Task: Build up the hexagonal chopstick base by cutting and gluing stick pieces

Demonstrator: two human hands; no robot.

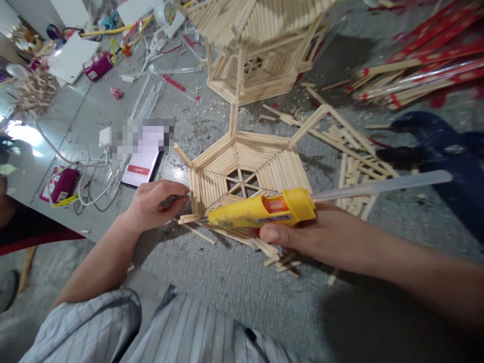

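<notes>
Wrapping the gun point(242, 214) snugly, the right hand point(321, 234) hangs over the frame point(260, 159), probably light, stiff yet fragile, best held by its rim point(194, 191) beside the left hand point(157, 201), half-curled, contents unclear.

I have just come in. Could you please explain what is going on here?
A person is working on a many-sided frame of wooden sticks. The right hand holds a yellow glue gun, its nozzle at the frame's near left corner. The left hand is curled beside that corner; whether it grips a stick is unclear. Beyond stands another stick structure with a roof-like top. Loose sticks lie to the right, and a phone lies to the left.
</notes>
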